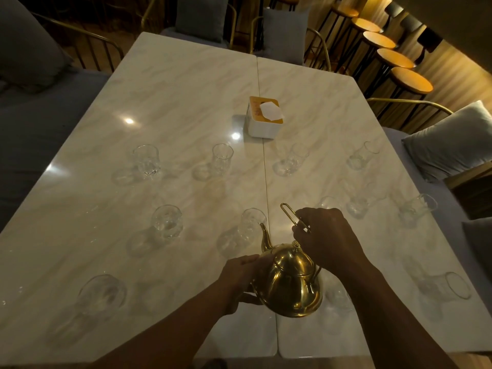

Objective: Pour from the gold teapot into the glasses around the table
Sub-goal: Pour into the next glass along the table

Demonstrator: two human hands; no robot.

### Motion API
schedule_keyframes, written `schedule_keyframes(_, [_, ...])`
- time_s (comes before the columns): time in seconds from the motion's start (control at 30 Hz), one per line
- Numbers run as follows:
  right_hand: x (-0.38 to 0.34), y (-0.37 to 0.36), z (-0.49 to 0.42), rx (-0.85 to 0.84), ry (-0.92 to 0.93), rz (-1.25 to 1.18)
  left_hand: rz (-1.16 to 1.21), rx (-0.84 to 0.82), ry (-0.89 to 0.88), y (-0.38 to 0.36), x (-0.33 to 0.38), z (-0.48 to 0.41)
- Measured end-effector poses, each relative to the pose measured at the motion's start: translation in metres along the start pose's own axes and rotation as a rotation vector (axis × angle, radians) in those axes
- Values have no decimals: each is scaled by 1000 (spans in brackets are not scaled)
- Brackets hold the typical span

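Single head view, wide-angle, looking forward and down over the marble table [186,107]; hands close at 6 o'clock, stools [394,58] far at 1 o'clock.

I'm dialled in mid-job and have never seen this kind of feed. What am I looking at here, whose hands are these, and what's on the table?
There is no machine: one wide camera sits on a person's head, looking forward and down, so both arms reach in from the bottom edge. The right hand grips the wire handle of the gold teapot; the left hand steadies its body. The spout points at a clear glass just ahead. More clear glasses stand around the pale marble table, and a tissue box sits near the middle. I cannot tell whether any glass holds liquid.
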State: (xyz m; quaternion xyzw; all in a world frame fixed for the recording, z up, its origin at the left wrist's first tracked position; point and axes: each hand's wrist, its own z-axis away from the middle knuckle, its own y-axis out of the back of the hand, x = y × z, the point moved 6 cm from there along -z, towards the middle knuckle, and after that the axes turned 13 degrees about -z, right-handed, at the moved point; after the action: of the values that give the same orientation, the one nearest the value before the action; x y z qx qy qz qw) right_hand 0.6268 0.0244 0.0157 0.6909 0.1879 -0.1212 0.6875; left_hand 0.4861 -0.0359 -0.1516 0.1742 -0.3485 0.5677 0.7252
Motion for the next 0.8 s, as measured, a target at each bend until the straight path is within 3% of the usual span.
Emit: schedule_keyframes(0.8, [4,18,52,121,-84,-175,-34,35,-75,-7,11,-1])
